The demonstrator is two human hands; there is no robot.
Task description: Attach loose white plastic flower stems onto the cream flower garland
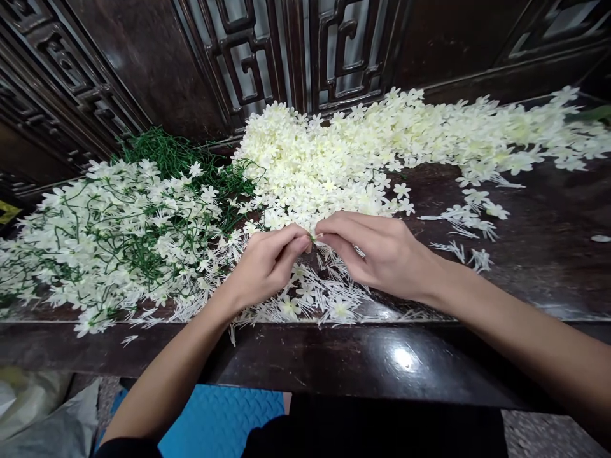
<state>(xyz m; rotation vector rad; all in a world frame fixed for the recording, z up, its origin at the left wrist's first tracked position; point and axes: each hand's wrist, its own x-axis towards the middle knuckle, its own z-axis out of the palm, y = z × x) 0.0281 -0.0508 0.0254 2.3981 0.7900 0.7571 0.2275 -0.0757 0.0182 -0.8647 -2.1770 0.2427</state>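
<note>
My left hand is closed in a pinch, its thumb and forefinger meeting my right hand's fingertips over the middle of the dark wooden bench. Between them shows a small green flower stem, mostly hidden by the fingers. My right hand pinches at the other side of it. Just beneath both hands lie loose white stamens with a few flat petals among them. Behind the hands rises a heap of cream artificial blossoms. Left of my left hand spreads a pile of white flowers on green stems.
Bare green stems lie at the back left. Several stamen bunches are scattered on the right of the dark wooden bench. Carved lattice panels stand behind. Below are a blue mat and pale bags.
</note>
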